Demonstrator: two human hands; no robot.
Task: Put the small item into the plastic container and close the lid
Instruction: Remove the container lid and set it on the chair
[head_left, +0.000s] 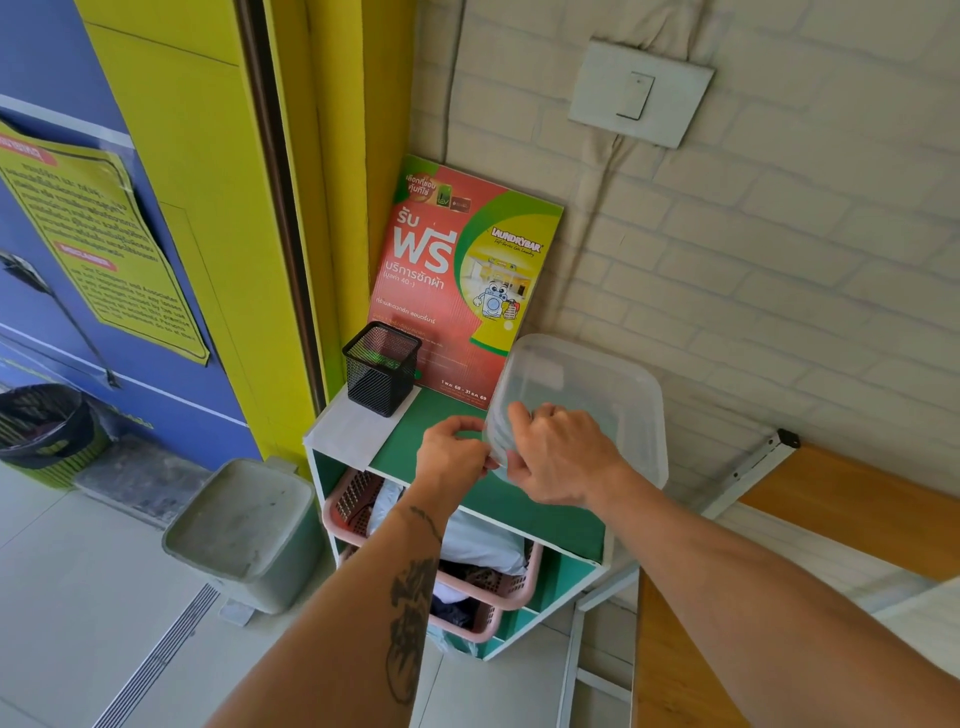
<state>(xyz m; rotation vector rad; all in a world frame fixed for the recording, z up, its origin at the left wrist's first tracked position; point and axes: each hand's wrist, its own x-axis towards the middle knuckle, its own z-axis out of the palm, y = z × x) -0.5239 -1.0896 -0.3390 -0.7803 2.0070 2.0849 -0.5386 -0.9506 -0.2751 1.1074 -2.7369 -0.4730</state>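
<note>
A clear plastic container (592, 384) is tilted up on its near edge above the green top of a small shelf unit (415, 447), its flat side facing me. My right hand (561, 457) grips its lower left edge, fingers curled over the rim. My left hand (452, 452) touches the same corner, thumb and fingers pinched at the edge. I cannot tell whether that side is the lid or the base. No small item shows; whatever is in my fingers is hidden.
A black mesh pen cup (382, 366) stands at the shelf's back left, a red-green laundry poster (457, 280) leans on the wall. Pink baskets (358, 499) with cloth fill the shelf below. A grey bin (244, 530) stands left, a wooden table (852, 504) right.
</note>
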